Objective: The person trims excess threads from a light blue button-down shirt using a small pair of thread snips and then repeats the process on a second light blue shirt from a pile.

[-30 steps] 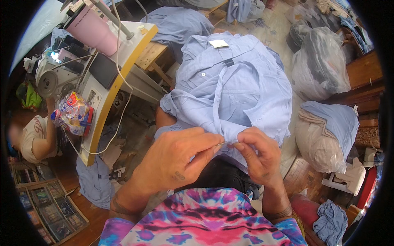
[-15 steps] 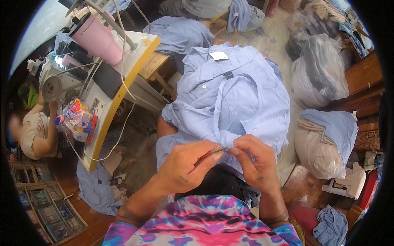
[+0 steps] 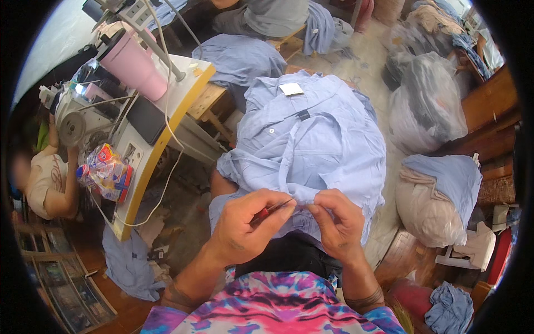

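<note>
A pale blue shirt (image 3: pixel 350 145) lies heaped over my lap, with a dark neck label, a white button and a white paper tag. My left hand (image 3: pixel 242 225) is closed around a small red-handled tool (image 3: pixel 260 215) with a thin metal tip; its exact kind is partly hidden by my fingers. The tip points at a folded edge of the shirt. Thumb and fingers of my right hand (image 3: pixel 338 225) pinch that same edge just to the right. Both hands nearly meet at the near side of the cloth.
On the left, a yellow-edged sewing table (image 3: pixel 189 92) carries a pink tumbler (image 3: pixel 136 67), a black phone (image 3: pixel 147 119) and a plastic-wrapped packet (image 3: pixel 108 172). A white cable (image 3: pixel 177 142) hangs off it. Another person (image 3: pixel 55 189) sits beyond. Stuffed plastic bags (image 3: pixel 428 106) line the right.
The tool has turned in my left hand, so its red handle now shows. My right hand still pinches the shirt edge. The whole view has shifted slightly.
</note>
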`<state>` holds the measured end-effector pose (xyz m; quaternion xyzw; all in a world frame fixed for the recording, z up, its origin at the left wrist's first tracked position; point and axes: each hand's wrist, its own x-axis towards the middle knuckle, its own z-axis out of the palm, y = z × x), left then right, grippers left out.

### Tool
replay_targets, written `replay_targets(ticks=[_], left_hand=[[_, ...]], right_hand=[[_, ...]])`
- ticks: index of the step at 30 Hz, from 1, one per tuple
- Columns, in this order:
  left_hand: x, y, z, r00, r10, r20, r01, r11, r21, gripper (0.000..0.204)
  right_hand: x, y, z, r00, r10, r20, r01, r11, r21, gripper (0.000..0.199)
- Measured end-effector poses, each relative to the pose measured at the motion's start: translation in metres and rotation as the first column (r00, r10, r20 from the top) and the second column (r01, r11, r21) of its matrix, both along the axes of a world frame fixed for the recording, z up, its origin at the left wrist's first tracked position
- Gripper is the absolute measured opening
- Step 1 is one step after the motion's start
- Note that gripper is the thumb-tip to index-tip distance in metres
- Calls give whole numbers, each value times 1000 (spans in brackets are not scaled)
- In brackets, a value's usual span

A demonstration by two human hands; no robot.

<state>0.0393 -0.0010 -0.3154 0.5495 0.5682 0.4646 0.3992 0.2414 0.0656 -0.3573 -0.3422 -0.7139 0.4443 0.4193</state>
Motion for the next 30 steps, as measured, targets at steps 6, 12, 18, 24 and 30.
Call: replay_targets(ticks=[6,12,18,24,30], left_hand=[[0,4,15,988,49,-145,-40,997,66,17],[9,2,-1,985,170,13,-170,985,17,20],[1,4,-19,988,141,55,-144,988,57,18],[-19,12,-6,992,-15,-123,29,993,113,15],[-28,20,17,952,-211,-220,227,972,52,16]], right_hand=[[-11,-7,-8,994,-96,-61,103,984,142,15],[-29,-22,-23,965,-262,-12,245,886,394,24],[-35,-26,-29,964,-266,8,237,871,430,18],[-16,-15,-13,959,-271,84,193,840,506,43],[-12,17,1,986,-99,138,-5,796,605,51]])
